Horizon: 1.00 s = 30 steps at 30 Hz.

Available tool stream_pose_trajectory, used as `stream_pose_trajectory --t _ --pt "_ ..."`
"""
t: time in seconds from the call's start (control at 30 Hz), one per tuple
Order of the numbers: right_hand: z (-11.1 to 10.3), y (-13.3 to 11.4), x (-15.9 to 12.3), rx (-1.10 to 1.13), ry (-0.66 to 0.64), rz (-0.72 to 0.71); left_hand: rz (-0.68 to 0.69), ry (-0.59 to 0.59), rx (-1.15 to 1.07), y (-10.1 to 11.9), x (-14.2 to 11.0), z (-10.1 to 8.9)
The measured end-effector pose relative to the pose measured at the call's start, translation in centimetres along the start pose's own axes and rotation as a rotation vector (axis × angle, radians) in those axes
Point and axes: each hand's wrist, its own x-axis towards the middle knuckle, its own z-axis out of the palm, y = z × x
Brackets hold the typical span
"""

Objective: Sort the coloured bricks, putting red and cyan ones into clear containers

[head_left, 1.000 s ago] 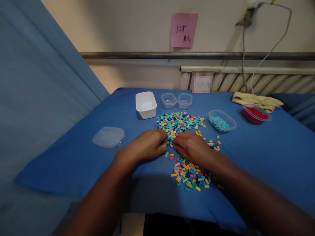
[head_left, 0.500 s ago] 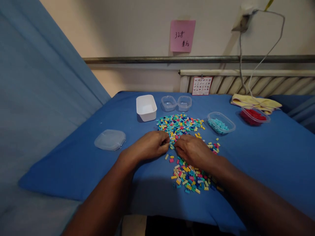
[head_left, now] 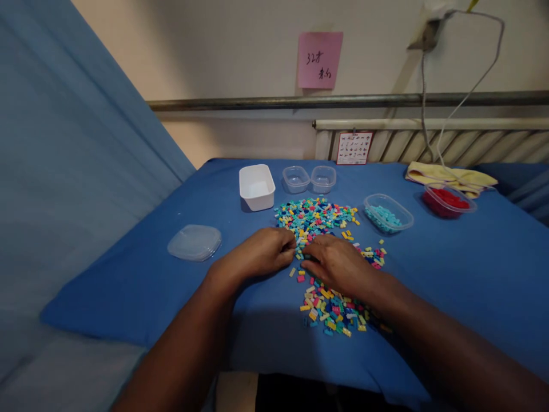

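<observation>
A heap of small multicoloured toy bricks (head_left: 315, 214) lies mid-table, and a second looser pile of bricks (head_left: 334, 312) spreads nearer to me. My left hand (head_left: 272, 250) is closed at the left edge of the heap, its fingers curled in; whatever they hold, if anything, is hidden. Facing it, my right hand (head_left: 337, 258) reaches over the bricks between the two piles. Its thumb and forefinger are parted, with no brick visible between them. Some bricks under the right hand are covered from view.
Behind the heap stand a white tub (head_left: 257, 189) and two clear containers (head_left: 295, 179). To the right are a container of light-blue bricks (head_left: 388, 214), a container of red bricks (head_left: 449, 201) and a yellow cloth (head_left: 450, 174). Clear lids (head_left: 195, 242) lie left on the blue cloth.
The thumb and forefinger of my right hand have spread apart. My left hand stays closed in about the same place. The view has shifted slightly.
</observation>
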Motion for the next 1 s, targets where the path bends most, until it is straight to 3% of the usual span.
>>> stream_pose_trajectory --t 0.4,0.5,0.57,0.73,0.87,1.0 --pt "0.4 0.0 0.1 0.012 0.024 -0.021 0.003 0.011 -0.037 -0.3 0.0 0.1" --pt "-1.1 0.9 -0.4 0.134 0.145 -0.033 -0.005 0.056 -0.111 -0.1 0.0 0.0" --pt "-2.7 2.4 -1.0 0.156 0.292 0.005 -0.007 0.081 -0.152 -0.1 0.1 -0.1" --pt "-5.9 9.3 -3.7 -0.002 0.650 0.251 0.003 0.131 -0.210 0.2 0.6 0.2" --pt "-6.3 13.4 -5.6 0.001 0.671 0.364 0.023 0.187 -0.295 0.3 1.1 1.0" --pt "-6.3 12.2 -5.6 0.073 0.772 0.317 -0.016 0.265 -0.489 0.7 1.4 2.0"
